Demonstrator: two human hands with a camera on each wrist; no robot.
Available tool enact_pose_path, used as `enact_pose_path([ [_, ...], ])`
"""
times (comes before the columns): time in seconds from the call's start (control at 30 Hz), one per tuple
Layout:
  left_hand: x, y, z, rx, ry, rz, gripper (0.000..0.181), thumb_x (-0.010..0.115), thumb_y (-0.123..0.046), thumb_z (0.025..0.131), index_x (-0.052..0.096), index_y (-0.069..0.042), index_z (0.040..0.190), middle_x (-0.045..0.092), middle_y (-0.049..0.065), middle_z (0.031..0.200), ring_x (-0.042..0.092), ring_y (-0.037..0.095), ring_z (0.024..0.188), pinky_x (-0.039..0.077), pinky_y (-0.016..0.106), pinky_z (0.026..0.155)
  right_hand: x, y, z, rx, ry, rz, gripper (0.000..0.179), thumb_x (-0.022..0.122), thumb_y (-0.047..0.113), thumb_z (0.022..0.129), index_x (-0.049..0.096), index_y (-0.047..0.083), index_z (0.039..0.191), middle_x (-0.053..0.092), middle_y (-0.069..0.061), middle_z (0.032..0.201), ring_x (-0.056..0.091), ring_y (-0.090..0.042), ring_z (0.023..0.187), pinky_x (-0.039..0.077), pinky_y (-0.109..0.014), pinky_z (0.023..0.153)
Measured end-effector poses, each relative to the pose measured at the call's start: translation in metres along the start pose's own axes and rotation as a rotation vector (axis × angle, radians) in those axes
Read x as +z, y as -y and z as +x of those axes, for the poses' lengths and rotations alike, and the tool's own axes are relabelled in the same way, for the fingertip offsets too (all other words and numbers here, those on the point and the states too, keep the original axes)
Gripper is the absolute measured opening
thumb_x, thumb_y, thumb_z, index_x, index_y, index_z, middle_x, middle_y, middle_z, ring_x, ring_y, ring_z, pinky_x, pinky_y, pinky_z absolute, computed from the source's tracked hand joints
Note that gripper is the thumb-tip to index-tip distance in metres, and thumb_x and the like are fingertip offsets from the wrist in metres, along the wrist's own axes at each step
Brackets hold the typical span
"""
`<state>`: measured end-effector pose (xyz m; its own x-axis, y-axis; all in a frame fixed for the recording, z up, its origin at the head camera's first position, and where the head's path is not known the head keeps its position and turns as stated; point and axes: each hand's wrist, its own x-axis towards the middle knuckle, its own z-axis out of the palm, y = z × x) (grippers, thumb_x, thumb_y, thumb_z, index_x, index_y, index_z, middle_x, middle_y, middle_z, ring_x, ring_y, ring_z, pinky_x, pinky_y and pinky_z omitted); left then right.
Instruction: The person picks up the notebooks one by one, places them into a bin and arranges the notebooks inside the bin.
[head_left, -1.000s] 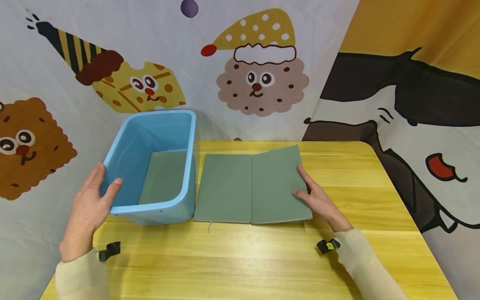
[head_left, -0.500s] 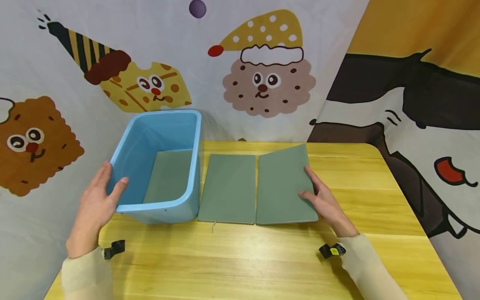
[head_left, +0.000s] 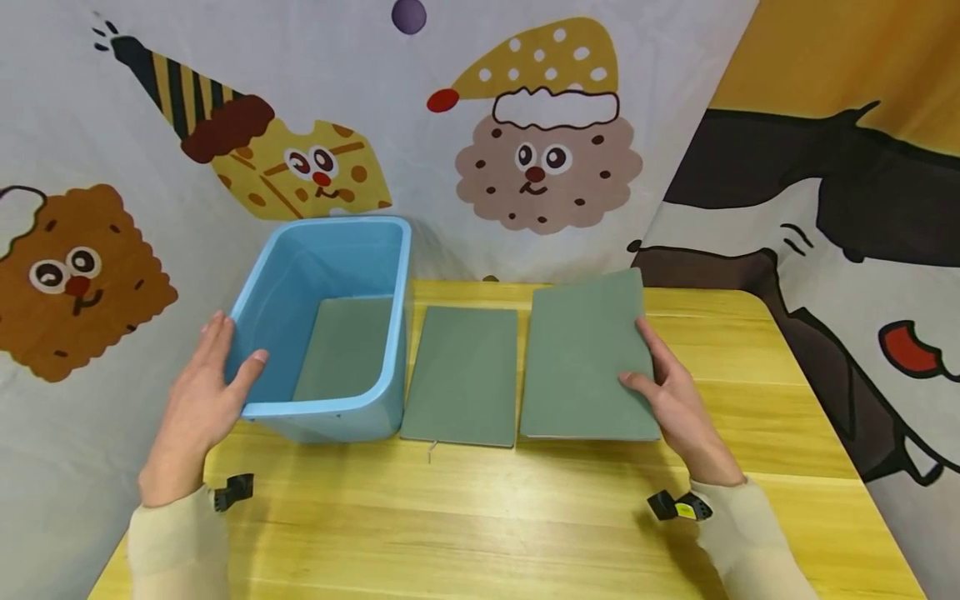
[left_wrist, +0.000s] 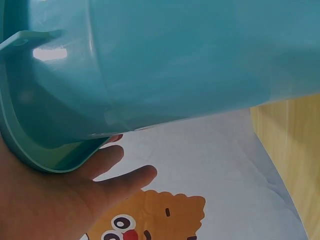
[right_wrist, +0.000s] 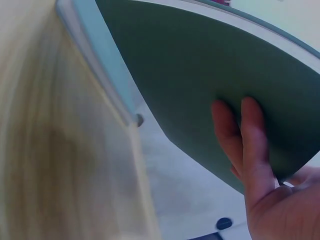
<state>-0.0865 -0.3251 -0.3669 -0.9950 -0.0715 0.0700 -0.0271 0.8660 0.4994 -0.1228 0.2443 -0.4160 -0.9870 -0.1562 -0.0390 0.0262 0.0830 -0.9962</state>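
My left hand (head_left: pixel 197 392) holds the near left corner of a light blue plastic bin (head_left: pixel 330 407), thumb over the rim and inside, fingers along the outer wall. A flat green notebook (head_left: pixel 345 342) lies on the bin's floor. Just right of the bin, a second green notebook (head_left: pixel 465 375) lies closed on the table, a thin ribbon sticking out at its near edge. My right hand (head_left: pixel 686 408) grips a third green notebook (head_left: pixel 585 358) by its right edge, thumb on top. The right wrist view shows fingers (right_wrist: pixel 255 135) under its cover, its underside raised above the tabletop.
The wooden table (head_left: pixel 465 517) has its back edge against a hanging cloth (head_left: pixel 435 233) printed with cartoon figures. Bare wood shows in front of the notebooks and on the right. Black straps (head_left: pixel 234 492) sit at both wrists.
My right hand has lifted the third notebook and drawn it right, away from the second, leaving a wider gap. The left hand keeps its place on the bin; the head view has shifted slightly.
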Motion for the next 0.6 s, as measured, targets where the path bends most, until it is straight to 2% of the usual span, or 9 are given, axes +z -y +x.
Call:
enact_pose_path([
  [0.17, 0.0, 0.0, 0.0, 0.007, -0.006, -0.006, 0.079, 0.038, -0.047, 0.111, 0.007, 0.002, 0.164, -0.001, 0.02, 0.172, -0.001, 0.045, 0.157, 0.008, 0.076, 0.116, 0.005, 0.017, -0.003, -0.007, -0.012, 0.038, 0.083, 0.061, 0.004, 0.103, 0.015, 0.033, 0.167, 0.003, -0.005, 0.174, 0.014, -0.036, 0.155, 0.043, -0.012, 0.095],
  [0.27, -0.001, 0.001, 0.0, 0.017, -0.013, -0.017, 0.078, 0.039, -0.046, 0.111, 0.009, 0.003, 0.164, 0.001, 0.021, 0.172, 0.001, 0.045, 0.157, 0.01, 0.074, 0.117, 0.011, 0.027, -0.005, -0.021, -0.014, 0.062, 0.082, 0.061, 0.005, 0.103, 0.019, 0.037, 0.166, 0.007, -0.005, 0.174, 0.02, -0.033, 0.154, 0.046, -0.015, 0.095],
  [0.37, -0.001, 0.002, 0.0, 0.023, -0.014, -0.018, 0.077, 0.039, -0.045, 0.111, 0.009, 0.003, 0.164, 0.001, 0.02, 0.172, 0.001, 0.045, 0.157, 0.01, 0.074, 0.117, 0.018, 0.036, -0.007, -0.04, -0.013, 0.099, 0.08, 0.061, 0.005, 0.103, 0.021, 0.037, 0.166, 0.014, -0.011, 0.172, 0.036, -0.026, 0.147, 0.052, -0.02, 0.094],
  [0.47, -0.001, 0.002, 0.0, 0.027, -0.013, -0.015, 0.077, 0.039, -0.045, 0.111, 0.009, 0.003, 0.164, 0.001, 0.02, 0.172, 0.001, 0.045, 0.157, 0.01, 0.074, 0.117, 0.027, 0.044, -0.009, -0.059, -0.008, 0.153, 0.079, 0.06, 0.004, 0.103, 0.023, 0.035, 0.166, 0.023, -0.019, 0.168, 0.053, -0.017, 0.132, 0.058, -0.027, 0.088],
  [0.6, -0.001, 0.003, 0.0, 0.033, -0.013, -0.011, 0.077, 0.038, -0.045, 0.111, 0.009, 0.003, 0.163, 0.001, 0.02, 0.172, 0.001, 0.045, 0.157, 0.01, 0.074, 0.117, 0.041, 0.054, -0.008, -0.079, 0.005, 0.222, 0.078, 0.058, 0.003, 0.104, 0.024, 0.034, 0.166, 0.032, -0.021, 0.162, 0.065, -0.014, 0.118, 0.061, -0.033, 0.084],
])
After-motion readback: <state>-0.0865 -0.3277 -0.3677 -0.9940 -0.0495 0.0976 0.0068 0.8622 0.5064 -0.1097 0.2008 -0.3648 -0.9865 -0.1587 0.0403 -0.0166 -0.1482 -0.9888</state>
